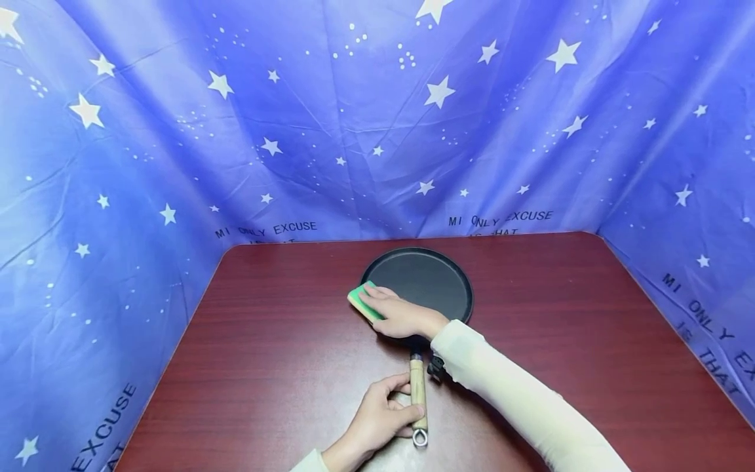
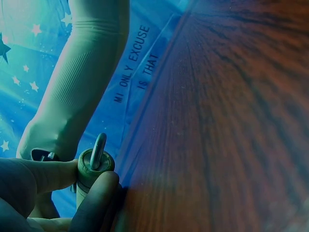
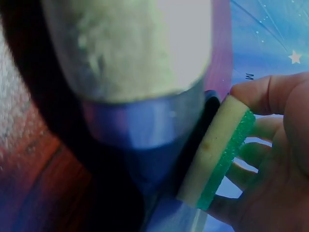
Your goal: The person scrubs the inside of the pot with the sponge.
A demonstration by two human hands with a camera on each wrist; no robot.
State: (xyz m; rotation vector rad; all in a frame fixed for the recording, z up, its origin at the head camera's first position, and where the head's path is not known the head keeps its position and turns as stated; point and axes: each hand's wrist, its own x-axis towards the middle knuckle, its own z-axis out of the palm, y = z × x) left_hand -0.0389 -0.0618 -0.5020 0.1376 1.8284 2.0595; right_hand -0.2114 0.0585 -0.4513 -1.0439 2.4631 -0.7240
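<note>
A flat black frying pan (image 1: 421,282) lies on the table, its wooden handle (image 1: 417,387) pointing toward me. My left hand (image 1: 383,413) grips that handle near its end, thumb across the top; in the left wrist view, the metal hanging ring (image 2: 99,151) stands out between thumb and fingers. My right hand (image 1: 401,313) holds a green and cream sponge (image 1: 364,301) over the pan's left rim, where it sticks out past the edge. The right wrist view shows the sponge (image 3: 217,154) with its cream side toward the pan and the fingers on its green scouring side.
The reddish-brown wooden table (image 1: 265,328) extends around the pan. A blue curtain (image 1: 354,118) with white stars hangs behind and along both sides. The right sleeve (image 1: 519,393) crosses the table's front right, with a small black device (image 1: 436,368) under the wrist.
</note>
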